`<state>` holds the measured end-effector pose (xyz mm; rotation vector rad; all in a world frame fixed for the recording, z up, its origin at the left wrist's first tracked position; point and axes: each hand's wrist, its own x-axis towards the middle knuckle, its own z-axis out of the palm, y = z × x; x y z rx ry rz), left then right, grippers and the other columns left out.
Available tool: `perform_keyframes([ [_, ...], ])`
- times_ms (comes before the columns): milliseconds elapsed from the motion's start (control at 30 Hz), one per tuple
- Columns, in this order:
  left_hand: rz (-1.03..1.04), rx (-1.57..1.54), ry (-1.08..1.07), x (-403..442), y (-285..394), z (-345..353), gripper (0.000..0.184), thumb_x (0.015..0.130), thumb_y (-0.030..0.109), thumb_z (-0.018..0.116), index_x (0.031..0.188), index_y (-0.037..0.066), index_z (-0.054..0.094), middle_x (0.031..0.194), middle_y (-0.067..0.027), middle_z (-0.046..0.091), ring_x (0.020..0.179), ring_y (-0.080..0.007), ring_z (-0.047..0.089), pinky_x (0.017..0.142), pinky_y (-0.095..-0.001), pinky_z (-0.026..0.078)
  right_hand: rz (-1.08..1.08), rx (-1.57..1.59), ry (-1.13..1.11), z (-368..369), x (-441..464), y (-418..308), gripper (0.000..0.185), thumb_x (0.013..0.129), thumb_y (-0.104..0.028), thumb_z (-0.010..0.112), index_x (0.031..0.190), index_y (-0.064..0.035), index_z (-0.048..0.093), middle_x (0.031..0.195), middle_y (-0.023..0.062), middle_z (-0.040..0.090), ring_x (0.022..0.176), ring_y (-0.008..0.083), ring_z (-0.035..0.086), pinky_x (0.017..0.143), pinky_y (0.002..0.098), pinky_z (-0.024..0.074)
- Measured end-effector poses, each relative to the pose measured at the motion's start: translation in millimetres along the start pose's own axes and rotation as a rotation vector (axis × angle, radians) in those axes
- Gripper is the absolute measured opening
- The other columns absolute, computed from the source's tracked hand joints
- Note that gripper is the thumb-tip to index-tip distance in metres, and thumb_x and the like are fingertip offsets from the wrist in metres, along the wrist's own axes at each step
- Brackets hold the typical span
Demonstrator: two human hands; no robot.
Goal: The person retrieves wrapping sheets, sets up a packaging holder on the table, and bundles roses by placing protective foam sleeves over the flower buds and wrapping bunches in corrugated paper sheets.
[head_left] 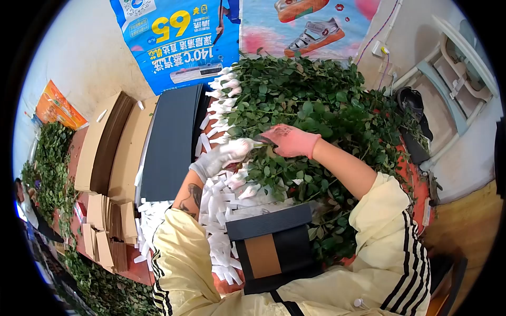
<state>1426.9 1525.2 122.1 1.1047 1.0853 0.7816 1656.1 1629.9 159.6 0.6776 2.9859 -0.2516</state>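
Observation:
My left hand [224,156], in a whitish glove, is closed around a white-wrapped flower head [242,147] at the left edge of the leafy stems [316,100]. Just right of it, my right hand [291,140], in a pink glove with dark stains, has its fingers closed at the stem and leaves beside that flower. More white-wrapped heads [227,84] line the left side of the pile. Below my hands lies a black board [271,221] with a brown rectangle [262,256].
White foam strips [221,247] are strewn left of the black board. Dark sheets [169,142] and stacked cardboard [105,142] stand further left, with smaller cardboard pieces [108,226] below. More foliage [47,163] lies at far left. A white-framed chair [448,89] is at right.

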Motion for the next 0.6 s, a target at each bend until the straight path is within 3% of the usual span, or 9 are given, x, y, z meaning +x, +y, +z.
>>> perform_keyframes([
  [67, 0.071, -0.414, -0.058, -1, -2, -1, 0.053, 0.084, 0.038, 0.058, 0.124, 0.004, 0.047, 0.112, -0.006, 0.057, 0.1, -0.0151, 0.055, 0.087, -0.03, 0.044, 0.089, 0.087, -0.134, -16, 3, -11, 0.053, 0.075, -0.02, 0.049, 0.125, -0.006, 0.044, 0.119, 0.018, 0.052, 0.112, 0.0291, 0.049, 0.096, 0.035, 0.0365],
  [133, 0.162, -0.738, -0.187, -21, 3, 6, 0.064, 0.084, 0.05, 0.053, 0.129, 0.006, 0.04, 0.118, -0.0061, 0.053, 0.106, -0.0178, 0.053, 0.087, -0.0327, 0.044, 0.068, 0.061, 0.052, -21, 0, -3, 0.05, 0.074, -0.019, 0.05, 0.123, -0.0072, 0.046, 0.111, 0.0165, 0.057, 0.105, 0.0299, 0.054, 0.091, 0.0356, 0.0404],
  [167, 0.258, -0.751, -0.118, -19, -10, -1, 0.059, 0.086, 0.047, 0.051, 0.125, 0.004, 0.042, 0.115, -0.0073, 0.055, 0.103, -0.0191, 0.055, 0.086, -0.0321, 0.045, 0.067, 0.061, 0.117, -26, -4, -2, 0.05, 0.074, -0.018, 0.05, 0.122, -0.0074, 0.046, 0.108, 0.0157, 0.058, 0.102, 0.0301, 0.055, 0.089, 0.0358, 0.0415],
  [233, 0.18, 0.09, 0.274, -3, -57, -19, 0.06, 0.084, 0.049, 0.052, 0.123, 0.004, 0.044, 0.109, -0.0085, 0.058, 0.097, -0.02, 0.058, 0.083, -0.0311, 0.046, 0.108, 0.075, 0.138, -25, -8, -2, 0.048, 0.073, -0.018, 0.051, 0.12, -0.0077, 0.047, 0.108, 0.0143, 0.058, 0.101, 0.0294, 0.055, 0.089, 0.0361, 0.0416],
  [267, 0.038, 0.616, 0.303, 1, -73, -17, 0.058, 0.08, 0.047, 0.056, 0.118, 0.005, 0.049, 0.102, -0.0119, 0.06, 0.091, -0.0238, 0.06, 0.078, -0.0326, 0.047, 0.113, 0.05, 0.193, -20, -10, -2, 0.049, 0.073, -0.018, 0.051, 0.121, -0.0072, 0.047, 0.109, 0.0143, 0.058, 0.102, 0.0292, 0.054, 0.089, 0.0365, 0.0414],
  [367, 0.021, 1.269, 0.201, 7, -84, 13, 0.056, 0.07, 0.048, 0.063, 0.109, 0.007, 0.058, 0.093, -0.017, 0.062, 0.083, -0.0264, 0.061, 0.075, -0.0345, 0.046, 0.123, -0.107, 0.258, -6, -12, -13, 0.053, 0.072, -0.02, 0.053, 0.123, -0.0055, 0.045, 0.115, 0.0111, 0.055, 0.107, 0.0259, 0.052, 0.092, 0.0355, 0.0393],
  [500, -0.113, 1.049, 0.194, 2, -55, 16, 0.054, 0.069, 0.04, 0.061, 0.107, 0.002, 0.056, 0.093, -0.0206, 0.061, 0.088, -0.0321, 0.06, 0.078, -0.0382, 0.046, 0.173, -0.131, 0.105, 3, -16, -25, 0.059, 0.073, -0.026, 0.057, 0.127, -0.0079, 0.041, 0.119, 0.0084, 0.052, 0.108, 0.0229, 0.051, 0.095, 0.0332, 0.0362],
  [567, -0.114, 0.182, -0.009, -9, -45, -1, 0.038, 0.076, 0.036, 0.062, 0.106, 0.013, 0.062, 0.099, -0.014, 0.065, 0.085, -0.0283, 0.063, 0.078, -0.0402, 0.048, 0.148, -0.105, 0.018, 12, -15, -27, 0.061, 0.074, -0.028, 0.057, 0.129, -0.009, 0.04, 0.123, 0.0082, 0.048, 0.116, 0.0217, 0.045, 0.099, 0.033, 0.032],
  [600, -0.117, 0.184, -0.01, -9, -44, 0, 0.038, 0.076, 0.036, 0.062, 0.106, 0.013, 0.062, 0.099, -0.014, 0.065, 0.085, -0.0283, 0.063, 0.078, -0.0402, 0.048, 0.15, -0.102, 0.019, 15, -15, -25, 0.061, 0.074, -0.028, 0.057, 0.129, -0.009, 0.04, 0.123, 0.0082, 0.048, 0.116, 0.0217, 0.045, 0.099, 0.033, 0.032],
])
